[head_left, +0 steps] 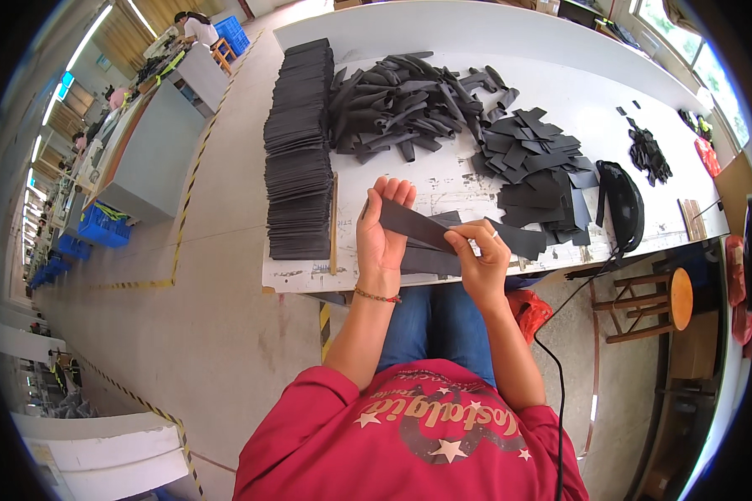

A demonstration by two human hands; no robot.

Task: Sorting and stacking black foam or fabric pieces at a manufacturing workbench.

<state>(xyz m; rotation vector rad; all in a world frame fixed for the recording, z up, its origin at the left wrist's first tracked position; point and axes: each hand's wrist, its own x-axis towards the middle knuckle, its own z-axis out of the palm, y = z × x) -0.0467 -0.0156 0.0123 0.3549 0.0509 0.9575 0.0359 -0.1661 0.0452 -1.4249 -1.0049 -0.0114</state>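
A flat black strip of sheet material (415, 224) is stretched between my two hands, above the near edge of the white table. Its left end lies in my left hand (379, 236), with the thumb over it and the fingers curled up behind. My right hand (482, 260) pinches the other end between thumb and fingertips. Under the strip, more black strips (430, 261) lie on the table, partly hidden by my hands. Just right of my right hand, another black piece (520, 240) rests near the edge.
A tall row of stacked black pieces (297, 159) lines the table's left side. Rolled black pieces (401, 104) are heaped behind my hands. Flat pieces (536, 163) spread to the right, near a curved black object (621, 204) and small black bits (647, 156). A wooden stool (680, 299) stands right.
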